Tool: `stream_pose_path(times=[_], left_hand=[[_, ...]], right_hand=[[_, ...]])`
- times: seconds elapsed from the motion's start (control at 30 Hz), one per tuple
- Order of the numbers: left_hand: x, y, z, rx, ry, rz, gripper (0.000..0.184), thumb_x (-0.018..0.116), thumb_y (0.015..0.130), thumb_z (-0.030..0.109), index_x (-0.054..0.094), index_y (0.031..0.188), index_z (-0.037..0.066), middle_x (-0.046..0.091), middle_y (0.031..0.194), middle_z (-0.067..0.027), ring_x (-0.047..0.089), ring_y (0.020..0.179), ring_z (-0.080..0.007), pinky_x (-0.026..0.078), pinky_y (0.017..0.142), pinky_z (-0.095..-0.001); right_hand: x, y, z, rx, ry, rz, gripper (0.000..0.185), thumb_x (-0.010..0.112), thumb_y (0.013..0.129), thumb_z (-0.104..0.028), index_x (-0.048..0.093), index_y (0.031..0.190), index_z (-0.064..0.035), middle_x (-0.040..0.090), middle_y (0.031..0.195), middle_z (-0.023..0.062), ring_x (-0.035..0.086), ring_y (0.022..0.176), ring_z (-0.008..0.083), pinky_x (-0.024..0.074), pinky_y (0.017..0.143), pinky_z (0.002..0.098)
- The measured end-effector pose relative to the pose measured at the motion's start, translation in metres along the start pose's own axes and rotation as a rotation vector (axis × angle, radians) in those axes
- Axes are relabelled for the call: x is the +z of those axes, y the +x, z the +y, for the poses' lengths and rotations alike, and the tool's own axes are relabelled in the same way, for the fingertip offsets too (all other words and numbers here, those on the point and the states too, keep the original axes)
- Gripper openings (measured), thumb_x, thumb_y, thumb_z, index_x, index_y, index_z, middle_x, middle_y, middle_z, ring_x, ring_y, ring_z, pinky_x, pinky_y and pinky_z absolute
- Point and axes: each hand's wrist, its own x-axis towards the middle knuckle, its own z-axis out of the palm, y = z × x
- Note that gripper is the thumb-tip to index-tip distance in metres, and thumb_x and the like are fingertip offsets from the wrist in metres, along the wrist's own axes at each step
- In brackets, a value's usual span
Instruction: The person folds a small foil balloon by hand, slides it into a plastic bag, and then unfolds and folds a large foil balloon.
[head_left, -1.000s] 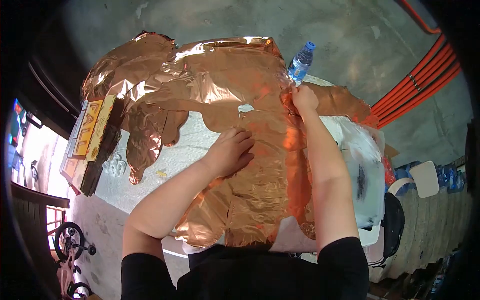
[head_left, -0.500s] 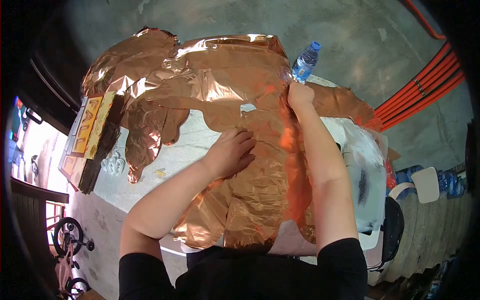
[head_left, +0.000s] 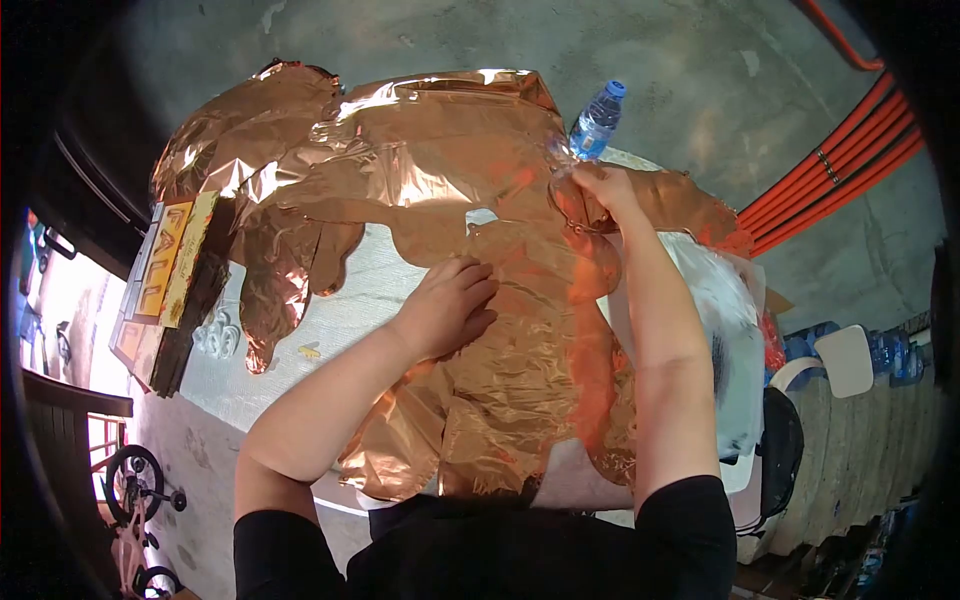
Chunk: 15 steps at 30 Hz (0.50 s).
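Observation:
A large, flat, wrinkled copper-coloured foil balloon [head_left: 520, 340] covers much of the table. My left hand [head_left: 455, 302] presses on its middle, fingers curled together and gripping the foil beneath them. Farther out on the right, my right hand [head_left: 606, 192] pinches the balloon's edge, where the foil bends up in a rounded fold. Just beyond this hand stands a tilted water bottle [head_left: 597, 122] with a blue cap, apart from the fingers.
A cardboard box with yellow lettering [head_left: 170, 270] sits at the table's left, beside a coil of white ribbon [head_left: 216, 334]. White table covering [head_left: 365, 275] shows between the foil lobes. Orange pipes [head_left: 840, 185] and a light-coloured stool [head_left: 845, 362] are at the right.
My right hand has drawn the balloon's edge slightly up and turned it over, so a rounded flap shows beside the wrist. My left hand stays on the same part of the foil.

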Motion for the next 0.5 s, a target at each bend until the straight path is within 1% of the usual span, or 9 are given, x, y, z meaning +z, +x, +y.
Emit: stream_pose_path(times=[0.1, 0.17, 0.23, 0.27, 0.33, 0.37, 0.43, 0.47, 0.5], left_hand=[[0.001, 0.000, 0.000, -0.002, -0.026, 0.013, 0.034, 0.068, 0.078, 0.019, 0.059, 0.107, 0.004, 0.055, 0.119, -0.0126, 0.049, 0.114, -0.0323, 0.041, 0.095, -0.0428], [0.001, 0.000, 0.000, -0.025, -0.005, -0.015, 0.035, 0.068, 0.078, 0.019, 0.059, 0.109, 0.004, 0.055, 0.119, -0.0124, 0.048, 0.114, -0.0318, 0.041, 0.095, -0.0423], [0.003, -0.001, -0.002, -0.013, -0.008, -0.003, 0.035, 0.068, 0.078, 0.019, 0.059, 0.109, 0.004, 0.055, 0.118, -0.0122, 0.048, 0.114, -0.0316, 0.041, 0.095, -0.0422], [0.004, -0.002, -0.002, -0.016, -0.003, 0.010, 0.036, 0.068, 0.078, 0.019, 0.059, 0.110, 0.004, 0.055, 0.118, -0.0120, 0.048, 0.114, -0.0314, 0.040, 0.095, -0.0421], [0.003, -0.001, -0.001, 0.003, -0.005, 0.028, 0.033, 0.068, 0.078, 0.018, 0.060, 0.107, 0.004, 0.056, 0.116, -0.0114, 0.049, 0.113, -0.0306, 0.040, 0.095, -0.0416], [0.003, 0.000, 0.000, 0.007, -0.002, 0.047, 0.030, 0.067, 0.078, 0.018, 0.061, 0.104, 0.004, 0.057, 0.114, -0.0108, 0.049, 0.112, -0.0297, 0.040, 0.096, -0.0411], [0.001, 0.000, 0.000, 0.003, -0.005, 0.029, 0.030, 0.067, 0.077, 0.017, 0.061, 0.104, 0.004, 0.057, 0.113, -0.0107, 0.050, 0.112, -0.0297, 0.041, 0.095, -0.0405], [0.001, 0.000, 0.001, -0.017, -0.003, 0.007, 0.030, 0.068, 0.077, 0.016, 0.061, 0.104, 0.004, 0.057, 0.113, -0.0106, 0.050, 0.112, -0.0297, 0.041, 0.095, -0.0399], [0.001, 0.000, 0.000, -0.001, -0.007, 0.010, 0.030, 0.068, 0.077, 0.016, 0.061, 0.104, 0.004, 0.057, 0.113, -0.0106, 0.050, 0.112, -0.0297, 0.041, 0.095, -0.0399]], right_hand=[[-0.009, 0.014, 0.024, -0.142, -0.206, -0.148, 0.033, 0.069, 0.078, -0.029, 0.069, 0.091, 0.0015, 0.067, 0.079, 0.0156, 0.061, 0.070, 0.0190, 0.0480, 0.067, 0.0345], [-0.029, 0.024, 0.033, -0.258, -0.359, 0.002, 0.028, 0.071, 0.073, -0.018, 0.069, 0.094, 0.0012, 0.069, 0.081, 0.0152, 0.064, 0.073, 0.0206, 0.0488, 0.069, 0.0361], [-0.095, -0.012, -0.028, -0.149, -0.367, 0.116, 0.029, 0.068, 0.073, -0.011, 0.069, 0.099, -0.0003, 0.069, 0.085, 0.0165, 0.067, 0.079, 0.0232, 0.0495, 0.072, 0.0371], [-0.126, 0.013, -0.018, -0.207, -0.538, 0.201, 0.029, 0.064, 0.074, -0.009, 0.068, 0.102, -0.0017, 0.069, 0.087, 0.0190, 0.068, 0.085, 0.0262, 0.0500, 0.074, 0.0370], [-0.200, -0.010, -0.057, -0.210, -0.554, 0.392, 0.027, 0.061, 0.080, -0.015, 0.069, 0.104, -0.0059, 0.069, 0.091, 0.0192, 0.068, 0.085, 0.0313, 0.0507, 0.073, 0.0399], [-0.238, -0.006, -0.062, -0.148, -0.523, 0.483, 0.026, 0.057, 0.083, -0.025, 0.070, 0.104, -0.0159, 0.068, 0.099, 0.0161, 0.065, 0.094, 0.0344, 0.0516, 0.077, 0.0437], [-0.294, -0.016, -0.090, -0.124, -0.558, 0.779, 0.027, 0.054, 0.085, -0.030, 0.069, 0.105, -0.0200, 0.069, 0.098, 0.0130, 0.065, 0.091, 0.0342, 0.0519, 0.074, 0.0442], [-0.322, -0.015, -0.091, -0.300, -0.382, 0.883, 0.029, 0.054, 0.084, -0.032, 0.068, 0.106, -0.0194, 0.069, 0.097, 0.0134, 0.066, 0.088, 0.0340, 0.0515, 0.073, 0.0453], [-0.337, -0.030, -0.111, -0.430, -0.360, 0.940, 0.028, 0.055, 0.087, -0.024, 0.066, 0.109, -0.0121, 0.067, 0.080, 0.0125, 0.064, 0.070, 0.0249, 0.0480, 0.064, 0.0366]])
